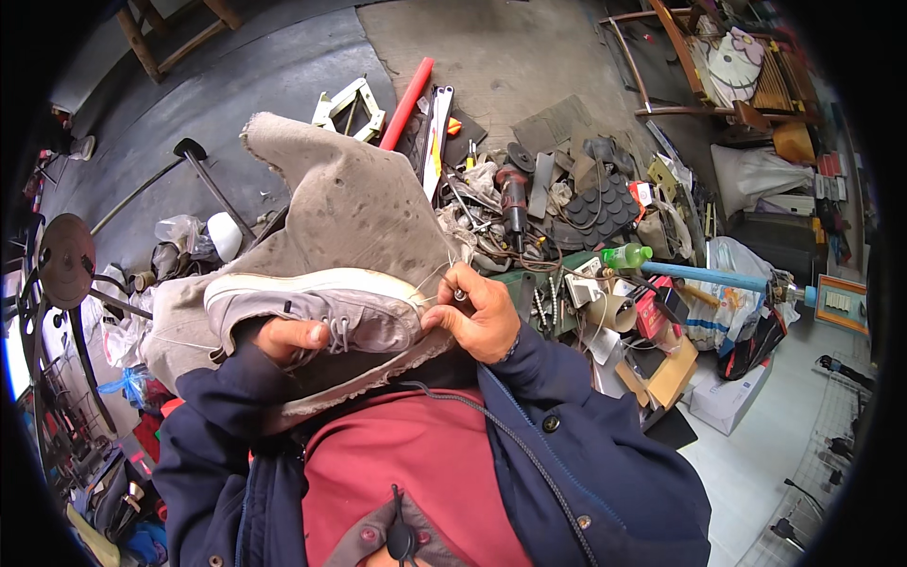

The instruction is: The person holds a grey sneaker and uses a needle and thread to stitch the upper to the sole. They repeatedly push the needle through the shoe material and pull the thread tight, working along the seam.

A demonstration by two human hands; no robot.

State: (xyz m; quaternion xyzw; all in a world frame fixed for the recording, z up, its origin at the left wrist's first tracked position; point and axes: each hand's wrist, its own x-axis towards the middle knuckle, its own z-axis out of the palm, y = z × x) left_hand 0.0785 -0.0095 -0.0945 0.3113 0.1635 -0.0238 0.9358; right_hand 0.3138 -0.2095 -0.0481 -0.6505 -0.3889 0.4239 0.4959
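Note:
A grey lace-up shoe [364,317] with a pale sole lies sideways across my lap, its toe to the right. It rests on a stained grey cloth [354,203] with frayed edges. My left hand [291,337] grips the shoe at its opening, thumb along the laces; the other fingers are hidden. At the toe, my right hand [475,314] is closed round a small tool with a round metal end [460,294], most of it hidden in the fist. Thin pale thread [434,275] runs between the toe edge and this hand.
Beyond the cloth lies a heap of tools and scraps, with an angle grinder [514,198] and a red bar [408,102]. A green bottle [626,255] and a blue pole [704,275] are to the right. A metal stand [68,260] rises at left.

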